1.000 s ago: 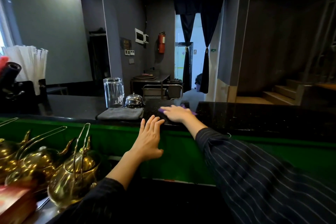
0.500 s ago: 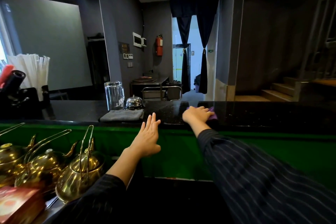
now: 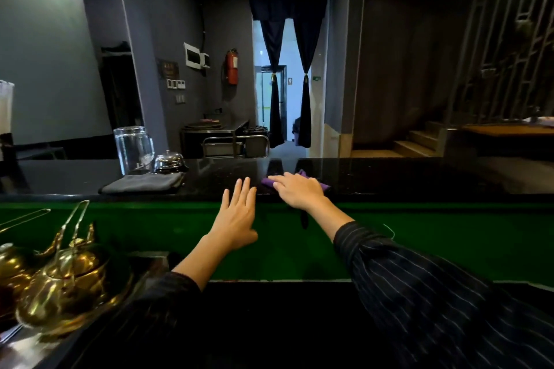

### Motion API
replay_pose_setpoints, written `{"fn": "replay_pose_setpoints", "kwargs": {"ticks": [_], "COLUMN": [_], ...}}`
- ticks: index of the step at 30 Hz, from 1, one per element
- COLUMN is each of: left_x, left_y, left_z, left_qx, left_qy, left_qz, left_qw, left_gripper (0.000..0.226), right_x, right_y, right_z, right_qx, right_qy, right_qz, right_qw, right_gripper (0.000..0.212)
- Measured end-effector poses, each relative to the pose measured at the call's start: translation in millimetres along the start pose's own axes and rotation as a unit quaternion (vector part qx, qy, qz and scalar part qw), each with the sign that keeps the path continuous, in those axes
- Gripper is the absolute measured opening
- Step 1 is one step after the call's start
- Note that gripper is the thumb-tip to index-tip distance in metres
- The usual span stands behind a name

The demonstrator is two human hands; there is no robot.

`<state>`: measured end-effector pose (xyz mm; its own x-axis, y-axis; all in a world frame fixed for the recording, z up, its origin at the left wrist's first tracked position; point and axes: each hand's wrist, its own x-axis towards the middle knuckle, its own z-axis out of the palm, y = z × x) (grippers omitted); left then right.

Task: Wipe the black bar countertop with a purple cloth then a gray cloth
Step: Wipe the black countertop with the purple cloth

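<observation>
The black bar countertop [image 3: 404, 177] runs across the middle of the view above a green front panel. My right hand [image 3: 298, 190] lies flat on the purple cloth [image 3: 302, 174], pressing it to the counter near its front edge; only the cloth's corners show around the hand. My left hand [image 3: 236, 216] is open with fingers spread, its fingertips at the counter's front edge and its palm against the green panel, holding nothing. A folded gray cloth [image 3: 142, 182] lies on the counter to the left.
An upturned glass jar [image 3: 133, 150] and a chrome service bell [image 3: 168, 161] stand behind the gray cloth. Several brass teapots [image 3: 64, 287] sit on a lower shelf at the bottom left. Stairs and a doorway lie beyond the bar.
My right hand slid the purple cloth right along the counter, then back left a little. My left hand stayed at the counter's edge. The view shifted right.
</observation>
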<state>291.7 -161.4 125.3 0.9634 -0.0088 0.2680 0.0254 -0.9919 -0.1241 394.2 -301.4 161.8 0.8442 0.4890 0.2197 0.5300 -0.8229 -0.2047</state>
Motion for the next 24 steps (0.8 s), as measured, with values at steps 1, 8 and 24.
{"fn": "replay_pose_setpoints", "kwargs": {"ticks": [1, 8, 24], "left_x": [8.0, 50.9, 61.4], "left_y": [17.9, 116.3, 128.0], "left_z": [-2.5, -15.0, -8.0], "left_qx": [0.000, -0.026, -0.046], "left_qy": [-0.002, -0.047, -0.020], "left_qz": [0.016, 0.047, 0.002], "left_qw": [1.000, 0.997, 0.999], "left_gripper": [0.098, 0.099, 0.102], "right_x": [-4.9, -61.8, -46.3], "right_y": [20.7, 180.1, 109.2], "right_z": [-6.7, -56.5, -37.2], "right_qx": [-0.002, -0.018, -0.049], "right_qy": [-0.001, 0.019, 0.000], "right_qz": [0.020, 0.153, 0.121], "right_qw": [1.000, 0.988, 0.991], "right_gripper": [0.048, 0.049, 0.048]}}
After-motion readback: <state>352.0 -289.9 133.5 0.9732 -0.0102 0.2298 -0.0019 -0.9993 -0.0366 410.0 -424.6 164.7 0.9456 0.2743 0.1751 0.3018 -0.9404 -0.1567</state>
